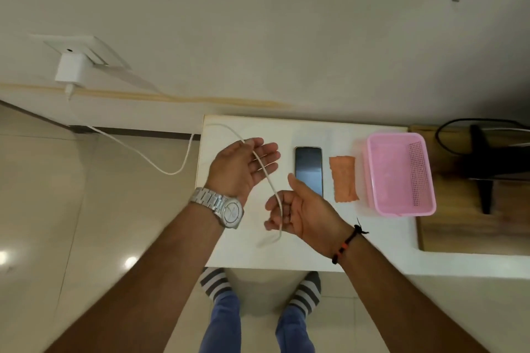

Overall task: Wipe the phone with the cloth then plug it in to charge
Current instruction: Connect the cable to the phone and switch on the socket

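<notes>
The phone (308, 170) lies face up on the white table (301, 249), its dark screen showing, with the orange cloth (343, 178) just beside it on the right and a pink basket (400, 173) beyond that. Neither hand touches the phone or the cloth. Both are on the white cable (183, 165), which runs from the charger (71, 69) in the wall socket (86, 50), sags toward the floor, climbs over the table edge and arcs between the hands. The left hand (243, 166) is spread, palm up, and the cable merely rests across its fingers, so it probably serves as a guide to keep the slack off the table. The right hand (298, 213) has its fingers curled round the cable near its free end, whose blurred plug hangs below the hand. Held this way, the cable seems to be drawn in toward the phone, which suggests the plugging step is being prepared; whether the wiping is done cannot be told.
</notes>
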